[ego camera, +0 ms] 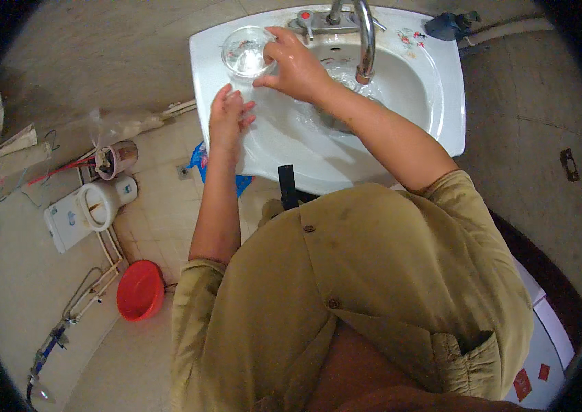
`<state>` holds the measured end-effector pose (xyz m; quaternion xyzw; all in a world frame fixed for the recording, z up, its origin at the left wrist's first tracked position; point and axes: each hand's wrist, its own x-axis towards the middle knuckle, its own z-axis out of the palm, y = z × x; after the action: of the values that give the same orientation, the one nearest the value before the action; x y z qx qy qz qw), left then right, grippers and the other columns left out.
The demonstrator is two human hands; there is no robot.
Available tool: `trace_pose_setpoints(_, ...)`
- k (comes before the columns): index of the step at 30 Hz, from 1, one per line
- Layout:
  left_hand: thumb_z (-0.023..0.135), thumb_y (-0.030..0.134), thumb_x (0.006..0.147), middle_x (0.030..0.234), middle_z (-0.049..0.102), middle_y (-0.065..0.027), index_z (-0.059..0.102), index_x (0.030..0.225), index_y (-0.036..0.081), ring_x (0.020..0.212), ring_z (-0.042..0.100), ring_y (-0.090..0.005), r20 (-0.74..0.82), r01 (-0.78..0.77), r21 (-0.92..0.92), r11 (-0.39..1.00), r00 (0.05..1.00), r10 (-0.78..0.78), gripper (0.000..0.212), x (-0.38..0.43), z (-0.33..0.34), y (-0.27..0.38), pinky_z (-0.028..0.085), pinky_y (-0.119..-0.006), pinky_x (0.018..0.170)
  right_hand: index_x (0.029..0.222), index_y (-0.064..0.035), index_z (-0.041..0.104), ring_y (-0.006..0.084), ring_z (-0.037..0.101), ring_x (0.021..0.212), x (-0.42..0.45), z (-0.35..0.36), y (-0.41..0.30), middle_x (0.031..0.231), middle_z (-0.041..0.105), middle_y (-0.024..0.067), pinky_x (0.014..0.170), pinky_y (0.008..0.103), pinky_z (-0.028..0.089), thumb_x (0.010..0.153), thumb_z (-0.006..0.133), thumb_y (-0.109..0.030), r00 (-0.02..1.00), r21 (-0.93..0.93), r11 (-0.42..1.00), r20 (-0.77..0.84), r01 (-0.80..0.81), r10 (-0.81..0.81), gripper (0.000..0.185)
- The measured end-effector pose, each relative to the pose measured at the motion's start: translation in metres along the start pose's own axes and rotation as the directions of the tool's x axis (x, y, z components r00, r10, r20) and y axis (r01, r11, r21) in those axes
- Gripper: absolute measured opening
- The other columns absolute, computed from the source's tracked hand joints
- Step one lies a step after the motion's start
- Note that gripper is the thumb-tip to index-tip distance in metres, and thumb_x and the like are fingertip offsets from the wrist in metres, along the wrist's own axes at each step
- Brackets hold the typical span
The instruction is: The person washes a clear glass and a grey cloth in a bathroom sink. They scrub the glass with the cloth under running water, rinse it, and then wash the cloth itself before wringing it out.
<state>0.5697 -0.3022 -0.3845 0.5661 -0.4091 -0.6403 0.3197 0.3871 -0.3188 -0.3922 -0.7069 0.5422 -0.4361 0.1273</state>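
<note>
My right hand point(293, 64) grips the right side of a clear round glass bowl point(245, 54), thumb toward me and fingers at its far rim. The bowl is over the left rear corner of a white washbasin point(270, 139); I cannot tell whether it rests on the rim. Just below the bowl, my left hand point(230, 110) is apart from it, fingers spread and slightly curled, holding nothing. A chrome faucet spout point(366, 46) curves over the basin bowl. Water stands or swirls beneath it, partly hidden by my right forearm.
A lever handle with a red mark point(305, 21) rises behind the basin. A dark cloth-like item point(450, 26) lies at its right rear corner. To the left are a toilet point(97, 206), a bin point(118, 158) and a red plastic basin point(140, 291). Something blue point(243, 184) shows below the washbasin.
</note>
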Motion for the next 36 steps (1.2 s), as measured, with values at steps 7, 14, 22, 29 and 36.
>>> trace_pose_setpoints(7, 0.051, 0.017, 0.087, 0.123, 0.044, -0.0099, 0.036, 0.128, 0.008, 0.097, 0.056, -0.0189, 0.061, 0.044, 0.04, 0.998, 0.997, -0.047, 0.045, -0.006, -0.001, -0.023, 0.047, -0.027, 0.074, 0.086, -0.004, 0.054, 0.0381, 0.045, 0.11, 0.035, 0.03, 0.02, 0.126, 0.041, 0.0214, 0.089, 0.04, 0.042, 0.061, 0.076, -0.024, 0.996, -0.091, 0.994, 0.062, -0.058, 0.064, 0.038)
trace_pose_setpoints(14, 0.053, 0.017, 0.085, 0.123, 0.043, -0.0105, 0.036, 0.128, 0.008, 0.096, 0.056, -0.0193, 0.099, 0.024, 0.066, 0.998, 0.995, -0.03, 0.048, 0.004, 0.005, -0.023, 0.046, -0.027, 0.075, 0.103, -0.0068, 0.052, 0.037, 0.043, 0.113, 0.044, 0.043, 0.032, 0.129, 0.037, 0.022, 0.092, 0.0388, 0.04, 0.06, 0.077, -0.021, 0.99, -0.132, 0.982, 0.009, -0.137, 0.139, 0.052)
trace_pose_setpoints(22, 0.058, 0.015, 0.082, 0.12, 0.045, -0.009, 0.035, 0.129, 0.007, 0.092, 0.053, -0.0162, 0.05, -0.196, 0.307, 0.931, 0.98, 0.19, 0.053, 0.029, 0.026, -0.043, 0.046, -0.029, 0.076, 0.127, -0.0136, 0.04, 0.035, 0.035, 0.12, -0.011, 0.008, 0.028, 0.128, 0.038, 0.019, 0.098, 0.0391, 0.034, 0.069, 0.068, -0.016, 0.995, -0.111, 0.988, -0.001, -0.103, 0.104, 0.065)
trace_pose_setpoints(29, 0.079, 0.023, 0.06, 0.13, 0.031, -0.0229, 0.021, 0.134, 0.0, 0.114, 0.04, -0.0327, -0.154, -0.436, 0.55, 0.712, 0.785, 0.6, 0.097, 0.096, 0.028, 0.02, 0.036, -0.039, 0.095, 0.125, -0.0127, 0.041, 0.0282, 0.047, 0.106, -0.06, -0.021, 0.052, 0.117, 0.047, 0.0124, 0.088, 0.0364, 0.041, 0.073, 0.063, -0.013, 0.973, -0.055, 0.977, 0.093, -0.205, 0.209, 0.056)
trace_pose_setpoints(36, 0.081, 0.022, 0.055, 0.133, 0.03, -0.0205, 0.038, 0.122, 0.005, 0.12, 0.035, -0.0338, 0.02, -0.47, 0.621, 0.627, 0.809, 0.587, 0.082, 0.122, 0.032, 0.024, 0.034, -0.038, 0.097, 0.132, -0.0134, 0.033, 0.0244, 0.05, 0.102, -0.027, -0.027, 0.034, 0.117, 0.046, 0.0129, 0.081, 0.0329, 0.046, 0.072, 0.065, -0.008, 0.948, 0.121, 0.95, 0.176, -0.288, 0.265, 0.068)
